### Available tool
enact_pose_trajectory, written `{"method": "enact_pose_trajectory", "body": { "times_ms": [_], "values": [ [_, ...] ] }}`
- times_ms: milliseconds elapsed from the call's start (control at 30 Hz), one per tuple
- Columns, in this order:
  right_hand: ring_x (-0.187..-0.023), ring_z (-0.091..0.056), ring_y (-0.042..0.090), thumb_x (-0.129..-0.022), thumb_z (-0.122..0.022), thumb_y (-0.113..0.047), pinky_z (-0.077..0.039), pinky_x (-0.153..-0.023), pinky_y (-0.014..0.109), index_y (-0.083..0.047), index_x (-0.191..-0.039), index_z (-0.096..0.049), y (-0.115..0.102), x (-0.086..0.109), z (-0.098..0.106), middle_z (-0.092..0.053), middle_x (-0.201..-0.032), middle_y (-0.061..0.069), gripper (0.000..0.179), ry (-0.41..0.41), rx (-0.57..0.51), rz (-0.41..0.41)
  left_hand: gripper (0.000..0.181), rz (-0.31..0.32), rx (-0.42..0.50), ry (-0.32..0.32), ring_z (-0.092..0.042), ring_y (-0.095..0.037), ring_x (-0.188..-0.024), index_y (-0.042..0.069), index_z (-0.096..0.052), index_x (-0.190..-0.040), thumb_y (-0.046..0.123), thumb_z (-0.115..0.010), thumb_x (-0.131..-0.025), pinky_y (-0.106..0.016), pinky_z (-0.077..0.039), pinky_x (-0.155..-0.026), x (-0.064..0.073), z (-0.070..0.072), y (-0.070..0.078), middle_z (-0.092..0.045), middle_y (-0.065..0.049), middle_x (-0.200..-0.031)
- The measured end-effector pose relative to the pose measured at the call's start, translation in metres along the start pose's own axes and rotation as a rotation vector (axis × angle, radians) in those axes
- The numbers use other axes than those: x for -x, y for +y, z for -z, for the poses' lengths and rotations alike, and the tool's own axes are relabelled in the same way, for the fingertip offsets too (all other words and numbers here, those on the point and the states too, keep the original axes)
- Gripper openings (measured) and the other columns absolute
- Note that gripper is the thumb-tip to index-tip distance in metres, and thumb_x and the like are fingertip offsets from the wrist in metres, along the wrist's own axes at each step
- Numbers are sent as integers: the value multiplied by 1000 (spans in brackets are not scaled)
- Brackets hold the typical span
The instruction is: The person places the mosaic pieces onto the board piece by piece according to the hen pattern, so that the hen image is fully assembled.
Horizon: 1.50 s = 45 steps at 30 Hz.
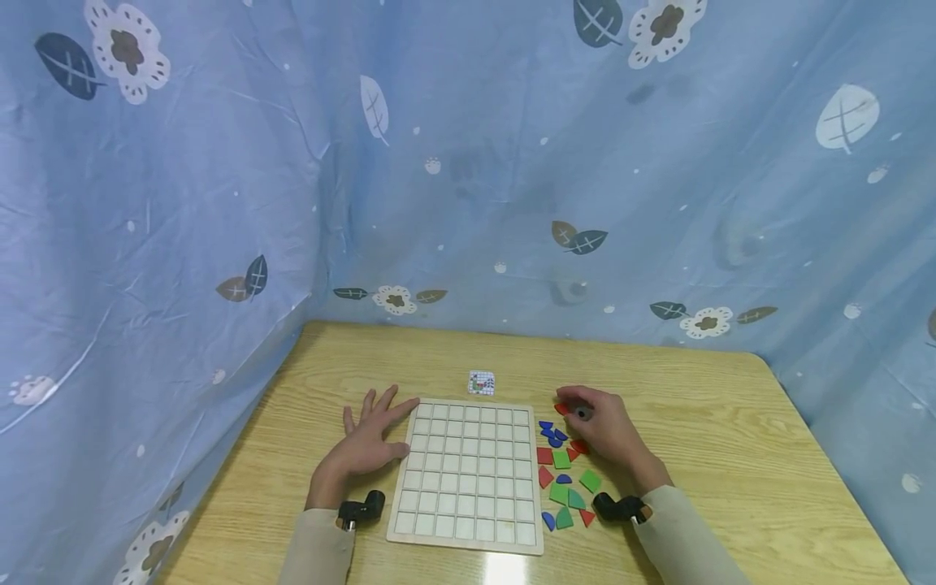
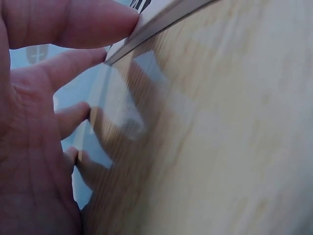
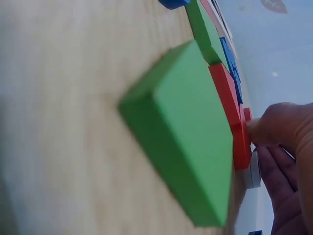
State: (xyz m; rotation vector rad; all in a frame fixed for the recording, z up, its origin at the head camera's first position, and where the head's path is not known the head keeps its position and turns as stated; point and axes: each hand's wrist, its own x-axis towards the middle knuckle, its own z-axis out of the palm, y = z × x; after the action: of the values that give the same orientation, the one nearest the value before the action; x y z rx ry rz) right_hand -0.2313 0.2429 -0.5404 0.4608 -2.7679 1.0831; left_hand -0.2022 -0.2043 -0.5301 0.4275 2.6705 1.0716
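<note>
A pale square board (image 1: 468,471) with a raised grid lies on the table, its squares bare. My left hand (image 1: 369,443) has its fingers spread at the board's left side. Its index fingertip is at the far corner and its thumb (image 2: 98,24) touches the board's edge. My right hand (image 1: 610,422) is curled over the far end of the loose pieces, thumb and index fingertips pinching a small red piece (image 1: 561,409). Under its palm side lies a grey round piece (image 1: 581,413) with a dark centre. A large green square block (image 3: 186,137) is nearest the right wrist camera.
Several loose red, green and blue shapes lie right of the board, among them a green square (image 1: 561,460), a red square (image 1: 544,456) and a blue half-round (image 1: 548,521). Beyond the board lies a small picture card (image 1: 481,383). A blue patterned curtain (image 1: 468,179) hangs behind the table.
</note>
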Motion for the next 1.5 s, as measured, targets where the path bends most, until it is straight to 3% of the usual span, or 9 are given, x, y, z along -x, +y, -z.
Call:
{"method": "enact_pose_trajectory", "body": {
  "times_ms": [500,767,1233,1500],
  "values": [
    [-110,-78,26,-92,-86,-6,-64,-97,52,-6,-132,-77,-3,12,1,-82,-121,6,42,20,9,5,83,4,-9,11,15,-54,-167,20,-45,-169,16,-70,-90,-82,26,-118,0,-1,0,-9,-22,-184],
    [-124,-75,29,-93,-79,2,-61,-104,53,-9,-141,-74,-3,8,2,-80,-132,4,50,-39,-1,41,83,1,5,16,16,-53,-167,21,-45,-169,16,-70,-91,-81,27,-118,0,-2,-2,-8,-20,-184],
    [-110,-78,24,-95,-82,-4,-65,-96,49,-9,-130,-79,-5,14,5,-82,-121,2,36,-26,30,19,82,4,28,21,17,-52,-167,21,-46,-169,14,-71,-90,-80,28,-119,2,-3,-2,-9,-20,-184],
    [-107,-80,26,-94,-86,-10,-66,-93,50,-6,-129,-80,-30,15,6,-83,-119,5,36,30,-29,66,83,1,18,31,15,-54,-167,19,-47,-168,14,-71,-89,-80,27,-119,1,-2,-1,-10,-22,-184]
  ]
}}
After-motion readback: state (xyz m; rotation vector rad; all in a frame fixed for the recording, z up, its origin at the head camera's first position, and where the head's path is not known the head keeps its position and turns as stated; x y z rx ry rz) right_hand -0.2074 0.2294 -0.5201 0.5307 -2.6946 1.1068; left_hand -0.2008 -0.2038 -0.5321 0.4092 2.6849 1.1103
